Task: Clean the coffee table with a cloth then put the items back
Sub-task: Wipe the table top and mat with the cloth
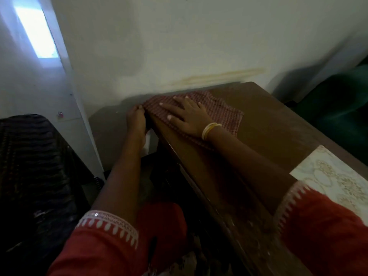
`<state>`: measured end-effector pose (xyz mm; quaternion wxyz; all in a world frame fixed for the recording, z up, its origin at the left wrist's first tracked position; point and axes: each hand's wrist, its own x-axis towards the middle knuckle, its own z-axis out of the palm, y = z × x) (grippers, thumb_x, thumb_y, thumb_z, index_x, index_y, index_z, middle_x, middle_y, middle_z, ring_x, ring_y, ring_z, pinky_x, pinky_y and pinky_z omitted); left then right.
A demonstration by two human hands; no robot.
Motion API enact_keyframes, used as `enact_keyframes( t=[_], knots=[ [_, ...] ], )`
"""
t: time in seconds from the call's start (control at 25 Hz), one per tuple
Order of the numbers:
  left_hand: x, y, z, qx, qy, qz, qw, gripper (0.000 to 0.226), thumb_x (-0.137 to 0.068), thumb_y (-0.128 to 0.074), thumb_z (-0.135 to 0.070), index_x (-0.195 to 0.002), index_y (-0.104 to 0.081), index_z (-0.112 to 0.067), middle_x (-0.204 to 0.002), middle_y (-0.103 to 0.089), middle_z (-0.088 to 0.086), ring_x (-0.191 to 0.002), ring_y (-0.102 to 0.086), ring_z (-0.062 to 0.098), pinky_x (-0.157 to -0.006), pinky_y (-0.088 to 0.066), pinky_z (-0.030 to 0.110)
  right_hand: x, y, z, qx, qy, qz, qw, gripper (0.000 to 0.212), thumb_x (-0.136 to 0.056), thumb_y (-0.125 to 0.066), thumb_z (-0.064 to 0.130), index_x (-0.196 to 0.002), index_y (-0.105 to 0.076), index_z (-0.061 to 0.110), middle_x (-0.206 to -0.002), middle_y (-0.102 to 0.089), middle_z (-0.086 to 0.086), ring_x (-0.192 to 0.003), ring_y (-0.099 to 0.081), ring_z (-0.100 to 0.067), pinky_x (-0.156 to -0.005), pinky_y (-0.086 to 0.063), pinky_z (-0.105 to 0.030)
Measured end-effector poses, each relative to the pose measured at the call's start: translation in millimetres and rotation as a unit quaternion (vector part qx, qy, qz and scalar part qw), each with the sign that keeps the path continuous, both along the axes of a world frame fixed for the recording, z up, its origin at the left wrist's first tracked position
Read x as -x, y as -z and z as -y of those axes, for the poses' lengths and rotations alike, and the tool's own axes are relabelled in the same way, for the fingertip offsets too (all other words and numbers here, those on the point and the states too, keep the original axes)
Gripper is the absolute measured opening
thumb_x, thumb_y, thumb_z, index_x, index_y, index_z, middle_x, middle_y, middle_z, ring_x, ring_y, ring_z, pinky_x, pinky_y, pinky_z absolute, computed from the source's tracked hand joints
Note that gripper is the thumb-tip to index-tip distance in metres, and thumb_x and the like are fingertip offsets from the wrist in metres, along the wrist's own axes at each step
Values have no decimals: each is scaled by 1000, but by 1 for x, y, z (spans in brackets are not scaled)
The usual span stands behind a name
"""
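At the far left a bright window (36,30) lights a pale wall, and below it, near left, stands a dark woven chair (33,156). Moving right, the left hand (136,121) sits at the far left edge of the desk (268,124), its fingers curled at the cloth's corner where it meets that edge; it looks to be pinching the fabric, though the blur keeps the grip from being certain. Just right of it the checked red cloth (225,114) lies spread on the far left part of the brown top, against the wall. The right hand (187,115) rests flat on the cloth, fingers straight and spread, pressing it down; a pale bangle (210,130) circles the wrist. Further right, at the near right corner of the desk, lies a patterned mat (334,180), and beyond the desk's far right side something dark green (338,108) is too blurred to name.

The cloth seems thin, light and limp, so it should bunch or slide rather than hold shape. A flat palm over its middle looks the sound way to drive it across the wood, with a pinch at a corner or edge to keep it from folding under. Wiping appears under way; no items to put back are visible.
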<state>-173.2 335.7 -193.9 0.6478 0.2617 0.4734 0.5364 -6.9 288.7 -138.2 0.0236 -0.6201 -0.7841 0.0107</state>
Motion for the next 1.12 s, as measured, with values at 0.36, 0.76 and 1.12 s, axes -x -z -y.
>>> enact_keyframes(
  t=[0.36, 0.76, 1.12],
  knots=[
    [-15, -2, 27, -28, 12, -23, 999, 48, -94, -48, -42, -139, -38, -29, -132, -53, 10, -112, -58, 29, -95, -51, 48, 5, 0, 180, 11, -13, 2, 1000, 73, -77, -34, 58, -147, -17, 51, -162, -3, 8, -149, -1, -29, -113, -4, -61],
    [-9, -16, 66, -38, 2, 28, 999, 66, -87, -65, -11, -144, -37, -30, -143, -47, 9, -114, -60, 30, -90, -55, 48, 26, -8, 119, 62, 38, 40, 997, 77, -85, -46, 59, -150, -6, 47, -163, 2, 3, -150, 0, -29, -116, -8, -61],
    [-30, -36, 97, -136, -83, -338, 928, 42, -95, -50, -15, -137, -51, -16, -154, -34, 6, -137, -39, 21, -107, -36, 29, -34, -1, 203, 20, -72, -10, 997, 80, -75, -40, 75, -147, -14, 51, -162, -9, 9, -149, -12, -22, -115, -18, -58]
  ],
)
